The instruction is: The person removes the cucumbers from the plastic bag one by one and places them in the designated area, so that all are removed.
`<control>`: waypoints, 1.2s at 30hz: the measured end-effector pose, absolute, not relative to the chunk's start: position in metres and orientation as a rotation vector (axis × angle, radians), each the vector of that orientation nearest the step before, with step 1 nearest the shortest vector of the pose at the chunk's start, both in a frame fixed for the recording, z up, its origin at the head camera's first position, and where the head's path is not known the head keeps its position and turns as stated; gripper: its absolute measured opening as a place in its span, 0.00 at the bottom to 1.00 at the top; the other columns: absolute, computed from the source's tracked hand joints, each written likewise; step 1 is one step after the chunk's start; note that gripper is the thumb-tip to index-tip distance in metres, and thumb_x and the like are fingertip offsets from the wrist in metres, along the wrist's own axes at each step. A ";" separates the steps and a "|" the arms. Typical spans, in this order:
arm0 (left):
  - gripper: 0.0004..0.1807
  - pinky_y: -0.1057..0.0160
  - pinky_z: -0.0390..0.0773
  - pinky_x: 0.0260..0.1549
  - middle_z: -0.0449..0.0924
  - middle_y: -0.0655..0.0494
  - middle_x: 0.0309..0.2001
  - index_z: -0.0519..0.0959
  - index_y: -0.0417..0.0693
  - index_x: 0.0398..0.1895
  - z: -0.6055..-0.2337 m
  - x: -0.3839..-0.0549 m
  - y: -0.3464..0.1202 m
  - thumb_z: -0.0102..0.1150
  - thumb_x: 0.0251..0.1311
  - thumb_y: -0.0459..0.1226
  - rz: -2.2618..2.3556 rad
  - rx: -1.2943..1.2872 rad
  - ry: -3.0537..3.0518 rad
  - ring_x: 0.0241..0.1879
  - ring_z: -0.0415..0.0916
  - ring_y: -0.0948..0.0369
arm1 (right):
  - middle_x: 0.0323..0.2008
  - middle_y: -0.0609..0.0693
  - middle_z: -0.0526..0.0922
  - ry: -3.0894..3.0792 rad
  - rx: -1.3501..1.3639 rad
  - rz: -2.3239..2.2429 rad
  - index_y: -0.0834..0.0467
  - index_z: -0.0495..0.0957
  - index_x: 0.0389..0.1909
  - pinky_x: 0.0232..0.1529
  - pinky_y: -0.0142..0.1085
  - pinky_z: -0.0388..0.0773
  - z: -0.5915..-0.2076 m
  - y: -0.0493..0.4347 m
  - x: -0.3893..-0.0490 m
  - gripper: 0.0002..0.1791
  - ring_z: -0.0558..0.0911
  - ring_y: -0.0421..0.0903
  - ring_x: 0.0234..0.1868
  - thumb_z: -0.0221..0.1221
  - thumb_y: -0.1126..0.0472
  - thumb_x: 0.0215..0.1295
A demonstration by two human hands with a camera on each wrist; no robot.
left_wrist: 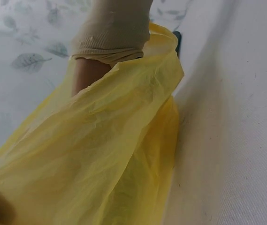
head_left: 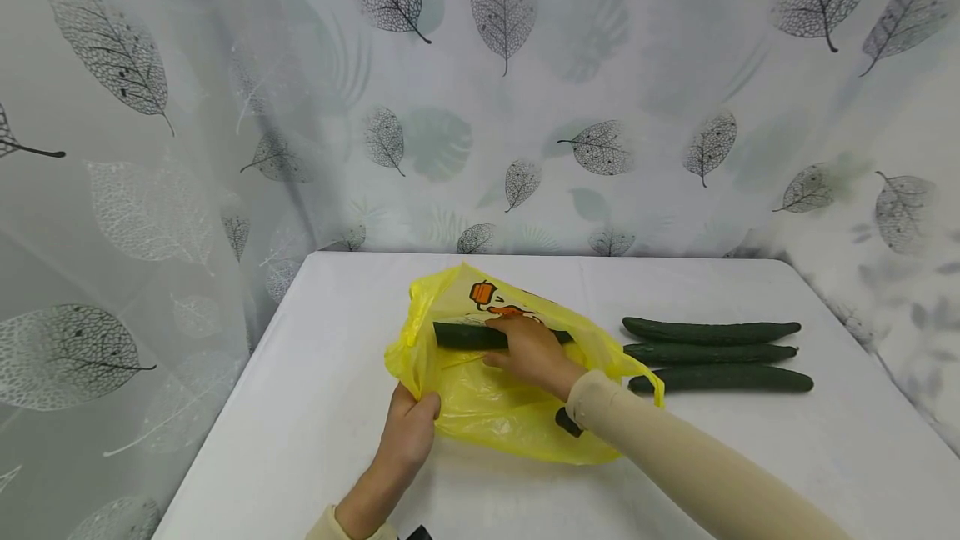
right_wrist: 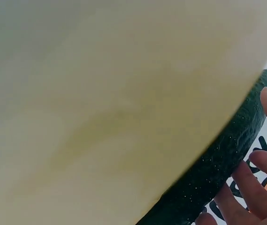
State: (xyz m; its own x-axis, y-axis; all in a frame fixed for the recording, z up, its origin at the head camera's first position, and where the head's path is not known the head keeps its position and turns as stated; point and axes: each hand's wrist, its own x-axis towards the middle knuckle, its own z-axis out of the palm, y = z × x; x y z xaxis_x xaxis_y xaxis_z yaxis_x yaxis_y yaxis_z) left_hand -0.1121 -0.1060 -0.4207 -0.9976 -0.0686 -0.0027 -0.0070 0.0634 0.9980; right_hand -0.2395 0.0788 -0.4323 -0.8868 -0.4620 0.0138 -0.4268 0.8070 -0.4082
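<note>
A yellow plastic bag (head_left: pixel 517 407) with a printed orange figure lies with its mouth spread toward me. My left hand (head_left: pixel 408 432) pinches the left edge of that mouth; in the left wrist view the bag (left_wrist: pixel 91 154) covers most of the scene. Inside the bag lies a dark green cucumber (head_left: pixel 468 337), stretched crosswise. My right hand (head_left: pixel 536 354) reaches in over it. The right wrist view shows the fingers (right_wrist: pixel 253 187) loosely spread along the cucumber (right_wrist: pixel 217 161), with the thumb near one end. Bag film hides part of the cucumber.
Three cucumbers (head_left: pixel 712 354) lie side by side on the white table (head_left: pixel 337 340), right of the bag. A bag handle loop (head_left: pixel 651 377) overlaps their left ends. A leaf-patterned curtain (head_left: pixel 495 107) hangs behind the table and along its sides.
</note>
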 end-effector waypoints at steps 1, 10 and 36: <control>0.20 0.60 0.68 0.42 0.69 0.45 0.38 0.65 0.34 0.54 -0.421 -0.112 -0.106 0.41 0.56 0.23 -2.118 0.081 -2.258 0.37 0.68 0.51 | 0.64 0.54 0.77 2.902 -0.713 -0.629 0.54 0.76 0.67 0.64 0.53 0.67 -0.432 0.079 -0.239 0.34 0.73 0.57 0.65 0.69 0.46 0.62; 0.18 0.61 0.68 0.40 0.68 0.47 0.36 0.65 0.33 0.51 -0.420 -0.112 -0.106 0.42 0.54 0.23 -2.105 0.103 -2.257 0.36 0.67 0.51 | 0.62 0.57 0.75 2.922 -0.721 -0.635 0.55 0.76 0.66 0.62 0.52 0.70 -0.433 0.079 -0.235 0.34 0.74 0.57 0.63 0.71 0.48 0.60; 0.19 0.60 0.65 0.47 0.68 0.47 0.42 0.66 0.31 0.54 -0.420 -0.107 -0.106 0.41 0.58 0.24 -2.041 0.178 -2.247 0.42 0.64 0.54 | 0.49 0.49 0.83 2.831 -0.777 -0.613 0.54 0.83 0.51 0.56 0.46 0.75 -0.432 0.085 -0.222 0.21 0.80 0.50 0.51 0.74 0.60 0.56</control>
State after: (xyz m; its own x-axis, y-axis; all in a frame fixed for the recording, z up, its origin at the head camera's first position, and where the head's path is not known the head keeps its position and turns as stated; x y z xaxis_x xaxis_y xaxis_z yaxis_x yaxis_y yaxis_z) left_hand -0.1071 -0.1056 -0.4203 -0.9881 -0.1537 -0.0037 -0.0185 0.0948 0.9953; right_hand -0.2223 0.0850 -0.4316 -0.8564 -0.5155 -0.0285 -0.4576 0.7834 -0.4206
